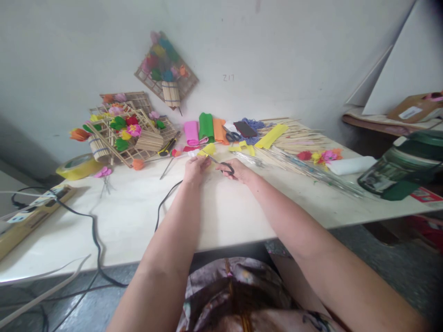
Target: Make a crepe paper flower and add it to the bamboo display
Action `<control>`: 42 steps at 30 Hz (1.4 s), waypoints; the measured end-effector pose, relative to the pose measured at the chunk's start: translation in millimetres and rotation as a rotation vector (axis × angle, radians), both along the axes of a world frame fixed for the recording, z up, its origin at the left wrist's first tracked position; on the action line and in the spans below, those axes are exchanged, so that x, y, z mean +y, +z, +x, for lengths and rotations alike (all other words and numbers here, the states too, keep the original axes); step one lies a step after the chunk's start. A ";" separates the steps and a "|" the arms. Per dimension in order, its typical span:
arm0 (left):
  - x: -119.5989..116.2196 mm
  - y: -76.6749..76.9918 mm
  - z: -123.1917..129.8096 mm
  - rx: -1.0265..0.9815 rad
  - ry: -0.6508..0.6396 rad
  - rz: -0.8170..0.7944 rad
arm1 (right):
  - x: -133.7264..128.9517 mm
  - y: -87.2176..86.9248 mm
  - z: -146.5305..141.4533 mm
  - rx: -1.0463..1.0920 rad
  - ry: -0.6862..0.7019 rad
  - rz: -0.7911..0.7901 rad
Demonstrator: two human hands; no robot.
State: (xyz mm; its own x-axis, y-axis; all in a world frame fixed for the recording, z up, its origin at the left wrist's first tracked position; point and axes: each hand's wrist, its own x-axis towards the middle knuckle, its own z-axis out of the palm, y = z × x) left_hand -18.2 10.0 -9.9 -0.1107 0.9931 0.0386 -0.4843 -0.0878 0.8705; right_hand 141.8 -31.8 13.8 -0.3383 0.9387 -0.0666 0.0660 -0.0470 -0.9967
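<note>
Reaching in over the near edge of the surface [235, 212], with left forearm [173, 235] and right forearm [294, 214] slanting inward, nearly straight, toward the middle. At such a stretch, drop the shoulders and perhaps draw the work a little closer for finer control.

At the far ends of the arms, just beside each other: right grip [239, 171] wrapped around the dark handles of the scissors [224, 164], wrist roughly in line with the forearm, blades aimed left and away; left grip [196, 169] with fingers curled forward, apparently pinching the near end of the yellow paper [208, 149], over the middle of the surface. Too small to tell whether parted at the blades or touching the paper.

To cut well, hold the paper taut, with left fingertips clear of the cutting line, and use the deep part of the blades rather than the tips. For any curve, turn the paper, not the right wrist. Pinch lightly, to avoid creasing. Farther right, keep clear of the loose yellow strip [272, 136]; beyond, toward the wall [263, 87], of the pink roll [191, 133] and green roll [206, 127].
</note>
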 end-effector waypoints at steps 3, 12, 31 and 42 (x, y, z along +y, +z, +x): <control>-0.4 -0.4 0.1 0.013 -0.008 0.011 | -0.6 0.3 0.3 0.008 0.006 -0.013; -1.8 0.1 0.2 0.032 -0.005 0.001 | 4.5 -5.1 2.4 0.011 0.028 0.044; -7.1 4.4 0.9 0.076 -0.024 -0.012 | -0.2 1.4 3.8 0.027 0.035 -0.040; -6.4 2.7 0.0 0.087 -0.035 0.014 | -0.2 3.1 6.1 0.016 0.056 -0.063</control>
